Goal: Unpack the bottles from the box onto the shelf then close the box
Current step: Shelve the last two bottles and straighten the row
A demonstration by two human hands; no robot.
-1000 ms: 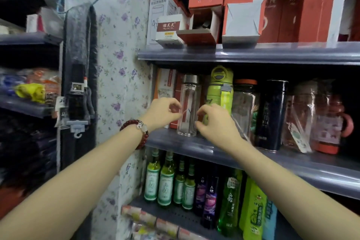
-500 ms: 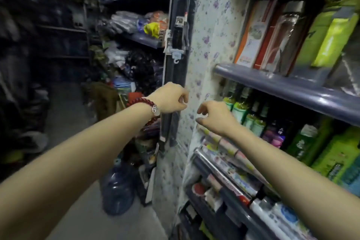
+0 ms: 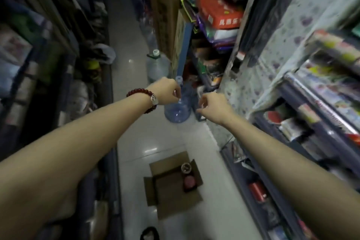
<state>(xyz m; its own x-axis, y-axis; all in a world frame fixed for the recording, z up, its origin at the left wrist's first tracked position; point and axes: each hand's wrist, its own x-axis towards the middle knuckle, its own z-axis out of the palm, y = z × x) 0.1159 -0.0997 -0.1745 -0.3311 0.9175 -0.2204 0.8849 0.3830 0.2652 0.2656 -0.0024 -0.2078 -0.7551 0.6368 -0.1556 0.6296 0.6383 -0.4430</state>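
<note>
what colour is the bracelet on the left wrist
Dark red beads with a small silver charm, on the bracelet; shown in the head view.

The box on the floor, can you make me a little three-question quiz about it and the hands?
1. True or false: the cardboard box on the floor has its flaps open.
2. How many bottle tops show inside the box? A) none B) two C) five
3. Fill in: the left hand and right hand hold ____.

Key: 1 true. 2 B: a metal-lidded bottle and a red-capped bottle. 3 nothing; both hands are empty, fingers loosely curled, above the aisle floor.
</note>
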